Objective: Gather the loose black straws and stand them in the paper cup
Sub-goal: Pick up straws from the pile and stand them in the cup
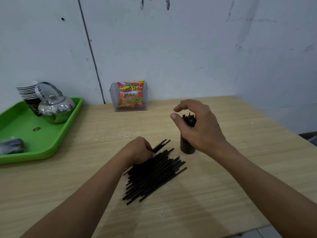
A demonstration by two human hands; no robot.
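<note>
A pile of loose black straws (154, 174) lies on the wooden table (240, 169) near the middle. My left hand (139, 149) lies on the pile's far end with its fingers curled down into the straws. A dark paper cup (186, 146) stands upright just right of the pile, with a bundle of black straws (189, 119) sticking up out of it. My right hand (197, 126) is wrapped round that upright bundle above the cup, thumb on the left and forefinger arched over the straw tips. The cup's upper part is hidden behind this hand.
A green tray (56, 143) at the left holds a steel kettle (54, 107), a stack of paper cups (29, 93) and a dark bundle (11, 146). A clear box with a red snack bag (130, 97) stands against the wall.
</note>
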